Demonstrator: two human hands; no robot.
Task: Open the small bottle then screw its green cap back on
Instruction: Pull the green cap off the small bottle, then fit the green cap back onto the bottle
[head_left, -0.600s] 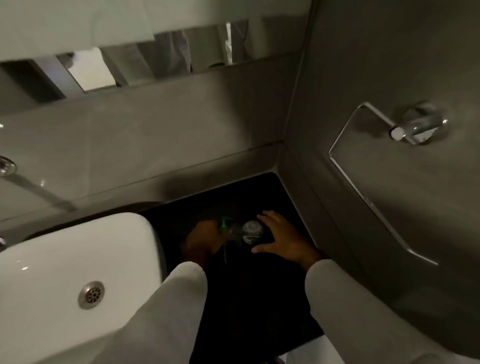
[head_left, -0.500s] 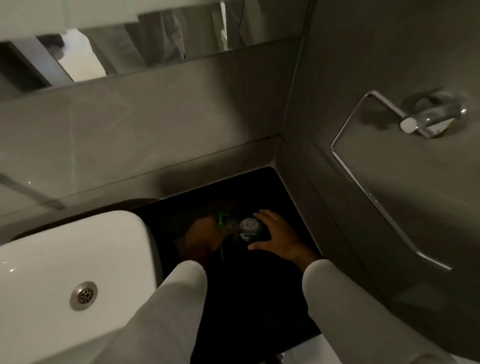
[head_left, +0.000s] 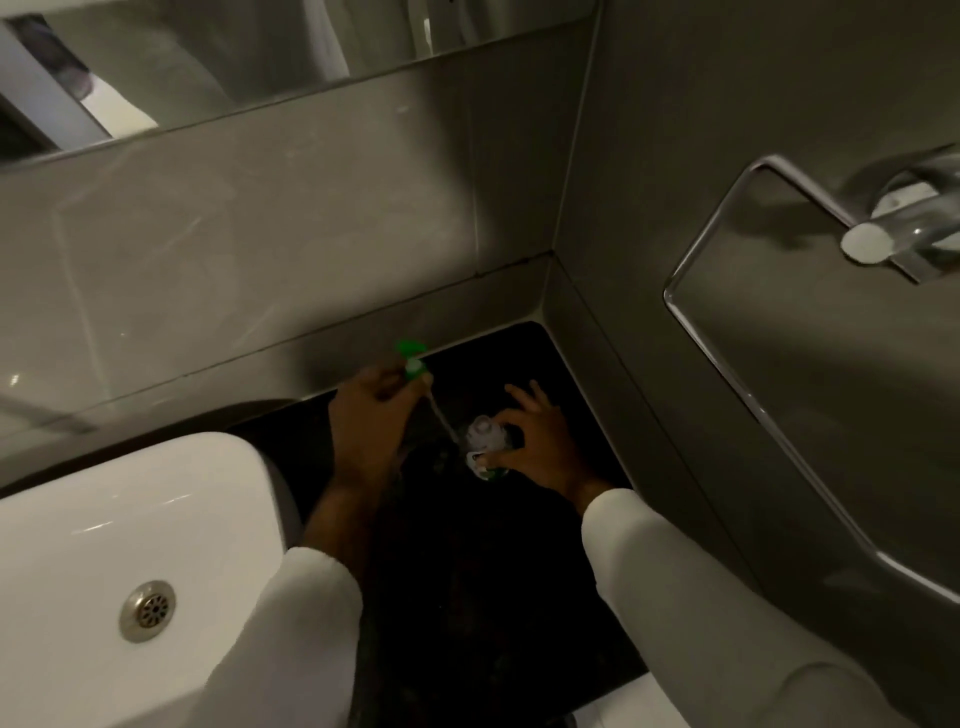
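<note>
The right hand grips the bottle upright on the dark desk to steady it, while the left hand pinches the green cap lifted clear, its thin tube trailing to the bottle's mouth.

And the cap comes off! Half a second ago the left hand was down low, pressed right against the small bottle with the green cap sitting at the bottle's neck. Now that hand has lifted up and away toward the back edge of the counter, carrying the green cap clear of the bottle, and a thin pale tube trails from the cap down to the open mouth. The bottle's top now shows bare and pale. The right hand has spread its fingers wider around the bottle.
</note>
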